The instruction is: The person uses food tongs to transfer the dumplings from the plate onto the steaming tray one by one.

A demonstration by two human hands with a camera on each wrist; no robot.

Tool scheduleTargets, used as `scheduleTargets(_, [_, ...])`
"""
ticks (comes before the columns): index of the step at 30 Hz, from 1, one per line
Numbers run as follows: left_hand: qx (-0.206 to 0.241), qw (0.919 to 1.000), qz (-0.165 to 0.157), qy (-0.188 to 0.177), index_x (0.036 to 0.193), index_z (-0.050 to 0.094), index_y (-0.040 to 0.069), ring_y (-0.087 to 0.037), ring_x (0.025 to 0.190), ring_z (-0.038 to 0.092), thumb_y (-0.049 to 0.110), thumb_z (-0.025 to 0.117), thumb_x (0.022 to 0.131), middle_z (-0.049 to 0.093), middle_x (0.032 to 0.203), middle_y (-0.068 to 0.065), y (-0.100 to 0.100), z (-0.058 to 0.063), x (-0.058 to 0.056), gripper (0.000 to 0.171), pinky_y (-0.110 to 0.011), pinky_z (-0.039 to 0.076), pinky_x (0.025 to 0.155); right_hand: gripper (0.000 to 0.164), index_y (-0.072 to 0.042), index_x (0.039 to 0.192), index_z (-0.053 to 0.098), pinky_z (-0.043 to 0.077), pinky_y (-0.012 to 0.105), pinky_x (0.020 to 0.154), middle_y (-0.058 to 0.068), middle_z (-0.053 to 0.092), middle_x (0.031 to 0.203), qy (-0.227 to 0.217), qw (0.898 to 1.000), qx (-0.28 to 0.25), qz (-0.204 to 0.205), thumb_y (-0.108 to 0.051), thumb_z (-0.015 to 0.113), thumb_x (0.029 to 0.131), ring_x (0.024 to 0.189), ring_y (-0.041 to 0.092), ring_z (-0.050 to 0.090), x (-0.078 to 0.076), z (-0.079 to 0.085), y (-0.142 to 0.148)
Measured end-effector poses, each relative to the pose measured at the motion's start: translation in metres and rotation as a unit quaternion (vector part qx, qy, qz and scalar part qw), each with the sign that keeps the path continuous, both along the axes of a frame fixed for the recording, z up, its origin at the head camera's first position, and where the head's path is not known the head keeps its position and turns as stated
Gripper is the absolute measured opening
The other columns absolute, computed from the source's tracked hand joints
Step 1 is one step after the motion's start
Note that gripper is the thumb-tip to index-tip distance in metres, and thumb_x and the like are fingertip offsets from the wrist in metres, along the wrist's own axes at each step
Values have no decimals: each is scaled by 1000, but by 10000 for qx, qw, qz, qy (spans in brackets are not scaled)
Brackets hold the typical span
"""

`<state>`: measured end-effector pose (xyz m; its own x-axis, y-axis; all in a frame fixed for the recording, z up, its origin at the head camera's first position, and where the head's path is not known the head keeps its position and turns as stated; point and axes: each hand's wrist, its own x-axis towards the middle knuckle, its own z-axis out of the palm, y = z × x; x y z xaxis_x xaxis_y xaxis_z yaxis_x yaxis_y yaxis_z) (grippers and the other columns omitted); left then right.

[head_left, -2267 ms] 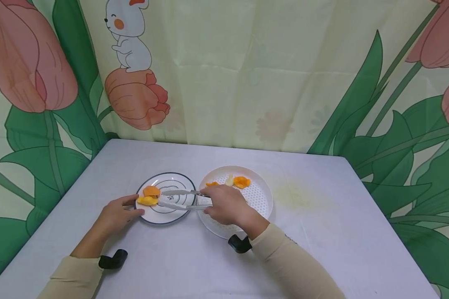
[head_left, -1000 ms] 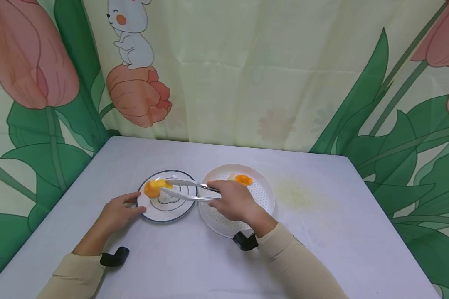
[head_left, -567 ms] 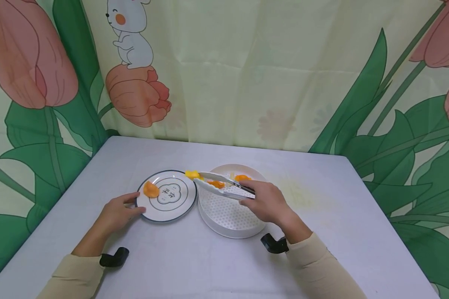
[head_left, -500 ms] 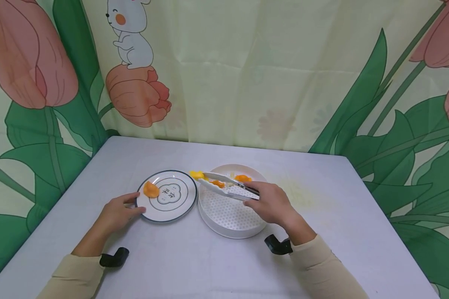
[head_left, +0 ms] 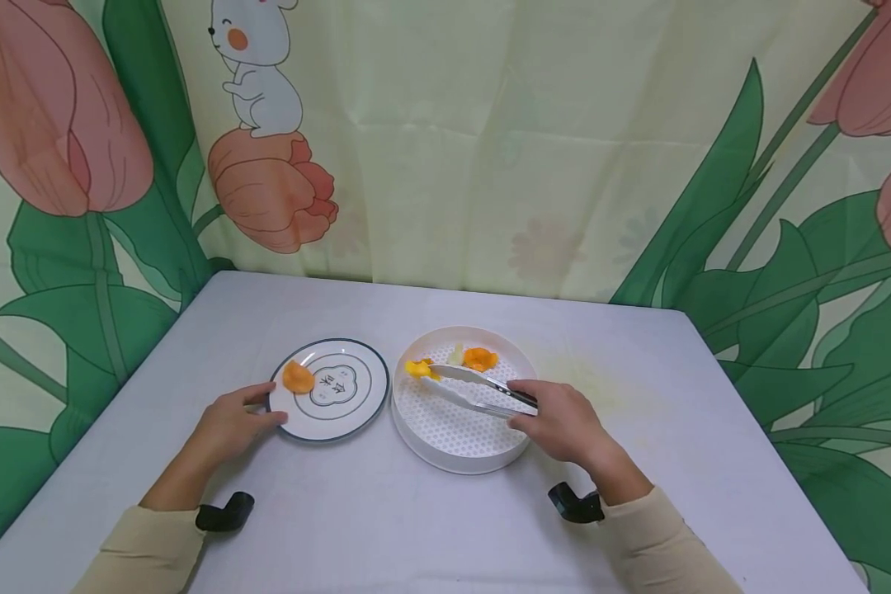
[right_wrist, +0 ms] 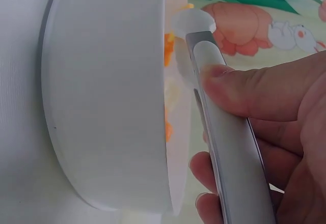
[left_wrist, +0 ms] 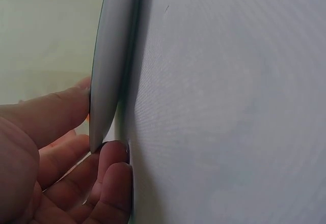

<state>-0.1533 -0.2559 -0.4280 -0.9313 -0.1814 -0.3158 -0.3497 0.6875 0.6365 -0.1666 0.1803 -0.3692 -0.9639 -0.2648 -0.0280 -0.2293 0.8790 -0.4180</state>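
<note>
My left hand (head_left: 230, 429) holds the left rim of a white plate (head_left: 334, 426) with a dark edge line, thumb and fingers on either side of the rim. On that plate lies an orange piece (head_left: 298, 377), soft and lumpy-looking. My right hand (head_left: 560, 421) grips tongs (right_wrist: 232, 158) with metal handles and whitish ends. Their tips reach a yellow piece (head_left: 418, 369) at the left side of a round white container (head_left: 464, 433) with a dotted floor. Whether the yellow piece touches the floor cannot be told. Another orange piece (head_left: 480, 359) and a pale piece (head_left: 456, 355) lie at the container's back.
A white cloth (head_left: 371, 528) covers the table, with a yellowish stain (head_left: 582, 379) right of the container. Behind the table hangs a curtain (head_left: 445, 165) printed with tulips and a rabbit. Plate and container stand side by side, almost touching.
The tongs took the yellow piece off the plate and carried it right, over the container, and lower. My right hand moved right with them. My left hand stays at the plate.
</note>
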Motion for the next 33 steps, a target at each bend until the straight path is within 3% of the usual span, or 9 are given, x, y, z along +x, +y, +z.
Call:
scheduleTargets(15, [-41, 10000, 21, 55, 152, 38, 1, -55, 138, 27, 33, 72, 92, 34, 150, -35, 0, -1, 0, 76, -65, 37, 104, 47, -12, 131, 67, 51, 45, 84, 7, 67, 126, -146, 9993, 318, 133, -20, 77, 86, 99, 27, 59, -2, -5, -9])
scheduleTargets(21, [-58, 9999, 14, 82, 152, 38, 1, -54, 138, 28, 33, 72, 92, 34, 150, -35, 1, 1, 0, 75, -65, 37, 105, 55, -9, 136, 63, 51, 50, 90, 9, 65, 131, 158, 9993, 47, 326, -20, 79, 84, 108, 30, 61, 1, 8, -13])
scheduleTargets(26, [-8, 10000, 54, 66, 152, 38, 1, -54, 138, 27, 32, 72, 92, 33, 151, -35, 1, 1, 0, 76, -65, 37, 105, 58, -9, 138, 61, 52, 47, 86, 8, 65, 130, 436, 9973, -16, 598, -22, 79, 84, 105, 28, 62, -2, 22, -29])
scheduleTargets(33, [22, 10000, 44, -9, 152, 38, 2, -54, 139, 25, 32, 72, 92, 31, 152, -35, 0, 0, 0, 75, -65, 36, 106, 55, -13, 135, 63, 52, 44, 89, 2, 68, 125, 453, 9935, 151, 1038, -24, 80, 84, 109, 24, 62, -14, 21, -65])
